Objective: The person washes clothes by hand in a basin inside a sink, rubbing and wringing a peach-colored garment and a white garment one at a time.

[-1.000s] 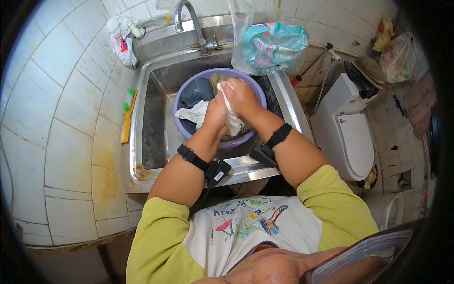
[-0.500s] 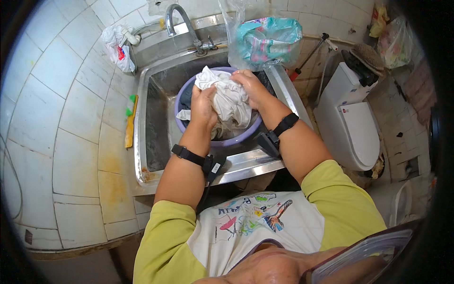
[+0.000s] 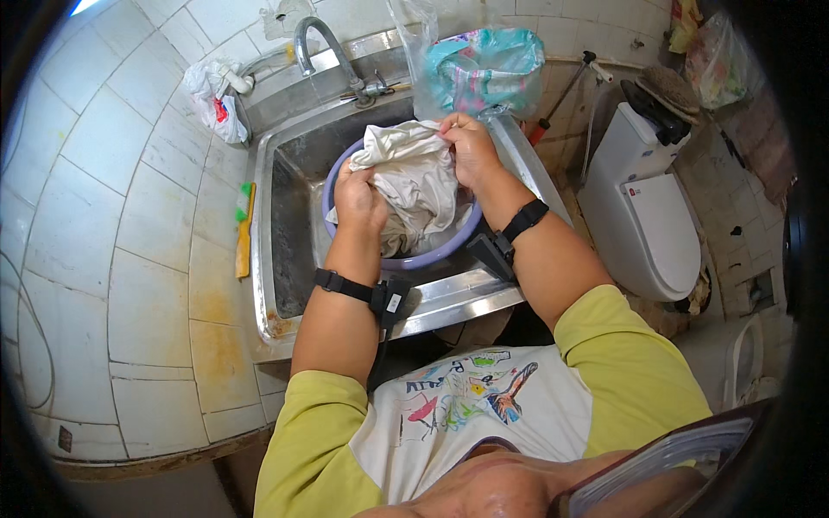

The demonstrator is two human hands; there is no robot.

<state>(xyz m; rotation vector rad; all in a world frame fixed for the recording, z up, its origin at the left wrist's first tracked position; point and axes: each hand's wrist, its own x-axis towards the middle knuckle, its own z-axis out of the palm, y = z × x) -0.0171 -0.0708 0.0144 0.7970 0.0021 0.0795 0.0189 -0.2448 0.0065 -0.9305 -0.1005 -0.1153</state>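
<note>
A wet white garment (image 3: 419, 186) hangs bunched between my hands, its lower folds drooping into a purple basin (image 3: 439, 255). At the garment's left side, my left hand (image 3: 359, 197) is closed on the cloth. The fingers of my right hand (image 3: 468, 147) pinch its upper right edge. Beneath it, a darker brownish cloth (image 3: 395, 237) shows in the basin. The basin sits inside a steel sink (image 3: 289, 194), below a curved metal faucet (image 3: 332, 52).
A teal plastic package (image 3: 485, 73) rests on the sink's back right corner. Left of the sink lies a yellow-handled brush (image 3: 244, 237) with green bristles. A white plastic bag (image 3: 214, 97) hangs by the wall. To the right stands a white toilet (image 3: 643, 203).
The garment's upper part has been spread wider between my hands. My right hand has moved slightly right, and my left hand has turned and shifted lower on the cloth.
</note>
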